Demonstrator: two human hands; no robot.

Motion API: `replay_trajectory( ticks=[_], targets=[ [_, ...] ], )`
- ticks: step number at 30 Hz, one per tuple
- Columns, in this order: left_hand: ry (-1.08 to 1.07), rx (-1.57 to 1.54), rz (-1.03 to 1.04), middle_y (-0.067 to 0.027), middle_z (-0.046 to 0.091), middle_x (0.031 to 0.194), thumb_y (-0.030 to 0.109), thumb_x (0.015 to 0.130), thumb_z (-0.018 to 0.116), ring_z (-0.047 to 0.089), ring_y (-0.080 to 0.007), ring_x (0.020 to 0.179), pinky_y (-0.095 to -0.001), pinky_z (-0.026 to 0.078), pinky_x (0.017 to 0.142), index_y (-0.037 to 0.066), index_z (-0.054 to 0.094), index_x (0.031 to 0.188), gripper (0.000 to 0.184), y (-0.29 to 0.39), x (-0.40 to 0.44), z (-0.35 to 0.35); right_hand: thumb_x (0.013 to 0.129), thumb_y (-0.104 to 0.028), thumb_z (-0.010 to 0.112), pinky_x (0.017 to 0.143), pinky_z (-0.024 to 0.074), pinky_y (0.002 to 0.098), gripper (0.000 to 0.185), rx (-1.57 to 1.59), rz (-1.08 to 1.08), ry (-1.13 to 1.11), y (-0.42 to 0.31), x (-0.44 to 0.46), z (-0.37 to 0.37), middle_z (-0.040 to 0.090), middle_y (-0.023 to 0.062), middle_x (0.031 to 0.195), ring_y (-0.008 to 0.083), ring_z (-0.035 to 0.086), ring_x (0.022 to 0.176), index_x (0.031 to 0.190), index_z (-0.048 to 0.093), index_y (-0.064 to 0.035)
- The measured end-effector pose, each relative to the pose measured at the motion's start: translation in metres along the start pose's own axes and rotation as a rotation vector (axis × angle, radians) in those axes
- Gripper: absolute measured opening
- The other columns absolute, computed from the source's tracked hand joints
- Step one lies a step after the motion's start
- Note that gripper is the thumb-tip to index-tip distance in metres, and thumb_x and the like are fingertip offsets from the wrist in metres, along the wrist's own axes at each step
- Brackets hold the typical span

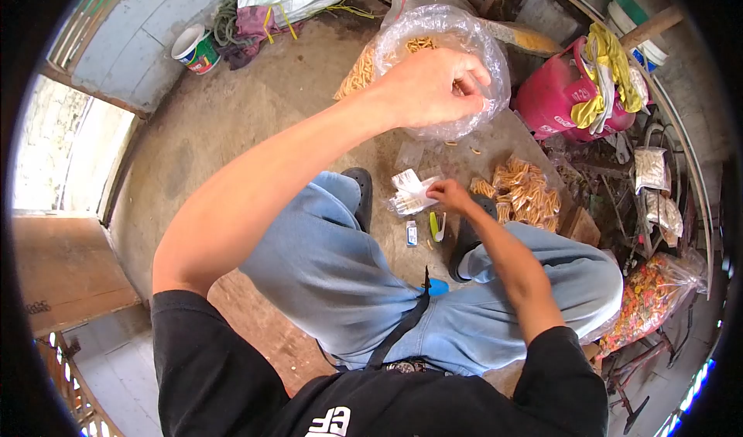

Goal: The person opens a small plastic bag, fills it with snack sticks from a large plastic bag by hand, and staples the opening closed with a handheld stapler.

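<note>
My left hand (457, 89) is over the mouth of a large clear plastic bag (453, 30) of yellow-brown snack pieces. Its fingers are curled together close to the bag's right rim, and what they pinch, if anything, is hidden. Lower down, my right hand (450, 194) has its fingertips closed on the edge of some white printed packets (412, 191) lying on the floor. Just below these are a green-and-white stapler (438, 226) and a small blue-and-white box (411, 233). Several small filled snack packs (526, 193) are heaped to the right of that hand.
Two dark shoes (358, 193) flank the packets. A pink container (561, 92) draped with yellow cloth (600, 77) stands at the upper right. A bag of colourful pieces (650, 301) is at the far right. Near the left wall sits a bucket (195, 50).
</note>
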State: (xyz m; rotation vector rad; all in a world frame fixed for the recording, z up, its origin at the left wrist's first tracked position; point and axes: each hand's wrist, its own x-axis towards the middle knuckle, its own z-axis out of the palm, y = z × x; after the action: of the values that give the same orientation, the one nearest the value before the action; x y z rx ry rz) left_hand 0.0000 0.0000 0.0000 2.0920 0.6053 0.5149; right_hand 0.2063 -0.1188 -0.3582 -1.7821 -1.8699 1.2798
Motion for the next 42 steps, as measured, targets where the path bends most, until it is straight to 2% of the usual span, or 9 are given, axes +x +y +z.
replay_trajectory(
  ticks=[2,7,12,15,18,24,31,36,42],
  targets=[
    [0.04,-0.025,0.029,-0.0149,0.071,0.095,0.029,0.077,0.069,0.068,-0.0251,0.09,-0.0341,0.051,0.081,0.003,0.065,0.105,0.038,-0.003,0.002,0.003,0.088,-0.021,0.064,0.068,0.0488,0.0287,0.018,0.226,-0.004,-0.182,-0.013,0.005,-0.034,0.069,0.0048,0.079,0.0121,0.061,0.073,0.093,0.069,-0.0043],
    [-0.059,0.078,0.005,-0.0141,0.068,0.104,0.032,0.079,0.071,0.065,-0.0225,0.095,-0.0332,0.05,0.085,0.002,0.06,0.114,0.048,-0.007,0.005,-0.002,0.092,-0.02,0.058,0.065,0.0476,0.0289,0.02,0.126,-0.06,-0.312,-0.126,-0.005,-0.148,0.062,0.0015,0.073,0.0102,0.056,0.068,0.09,0.064,-0.0013],
    [-0.075,0.2,0.184,-0.0137,0.066,0.109,0.036,0.079,0.074,0.062,-0.0205,0.102,-0.0323,0.047,0.091,0.002,0.055,0.121,0.058,-0.021,0.005,0.006,0.097,-0.023,0.052,0.066,0.0437,0.0256,0.024,0.075,-0.18,-0.2,-0.233,-0.058,-0.226,0.058,-0.0005,0.075,0.0078,0.051,0.071,0.092,0.062,-0.0015],
    [-0.192,-0.142,0.031,-0.0141,0.068,0.099,0.035,0.074,0.077,0.065,-0.0207,0.092,-0.0304,0.049,0.083,-0.002,0.057,0.116,0.06,0.001,0.008,0.0,0.097,-0.025,0.052,0.064,0.0422,0.0264,0.027,0.003,-0.23,-0.057,-0.276,-0.093,-0.245,0.055,0.0,0.074,0.0077,0.048,0.07,0.093,0.061,0.0002],
    [-0.176,-0.386,-0.081,-0.0054,0.066,0.084,0.021,0.08,0.076,0.058,-0.0093,0.077,-0.0249,0.046,0.068,-0.002,0.061,0.106,0.037,0.014,0.009,-0.003,0.098,-0.026,0.052,0.061,0.0408,0.0271,0.029,0.044,-0.316,0.159,-0.284,-0.111,-0.245,0.053,-0.0006,0.069,0.0072,0.045,0.067,0.092,0.061,0.0008],
    [0.017,-0.486,-0.126,-0.005,0.069,0.083,0.011,0.083,0.073,0.061,-0.008,0.075,-0.0229,0.049,0.069,0.001,0.067,0.092,0.015,0.024,0.002,-0.014,0.097,-0.034,0.053,0.062,0.0424,0.0219,0.037,0.423,-0.405,0.434,-0.296,-0.113,-0.261,0.057,-0.0013,0.069,0.0049,0.05,0.066,0.082,0.062,-0.0012],
    [0.087,-0.397,-0.068,-0.0056,0.07,0.082,0.013,0.083,0.073,0.062,-0.0085,0.073,-0.0223,0.049,0.066,0.0,0.07,0.09,0.015,0.034,-0.011,-0.023,0.093,-0.03,0.06,0.067,0.0409,0.0226,0.029,0.143,-0.535,0.522,-0.307,-0.135,-0.267,0.063,-0.0027,0.08,0.0047,0.053,0.075,0.092,0.068,-0.0023],
    [0.148,-0.311,-0.073,-0.0034,0.069,0.078,0.017,0.086,0.07,0.06,-0.0063,0.072,-0.0214,0.048,0.065,0.004,0.074,0.095,0.016,0.041,-0.013,-0.023,0.082,-0.016,0.072,0.07,0.043,0.0258,0.016,-0.046,-0.672,0.551,-0.311,-0.133,-0.259,0.065,0.005,0.083,0.0131,0.058,0.076,0.093,0.069,-0.0056],
    [0.2,-0.298,-0.049,-0.001,0.069,0.078,0.024,0.089,0.067,0.057,-0.005,0.07,-0.0211,0.046,0.064,0.005,0.072,0.102,0.023,0.036,-0.003,-0.015,0.077,-0.004,0.072,0.074,0.0458,0.0312,0.011,-0.094,-0.775,0.657,-0.318,-0.127,-0.258,0.063,0.0069,0.081,0.0198,0.059,0.078,0.086,0.066,-0.0032]
  ],
)
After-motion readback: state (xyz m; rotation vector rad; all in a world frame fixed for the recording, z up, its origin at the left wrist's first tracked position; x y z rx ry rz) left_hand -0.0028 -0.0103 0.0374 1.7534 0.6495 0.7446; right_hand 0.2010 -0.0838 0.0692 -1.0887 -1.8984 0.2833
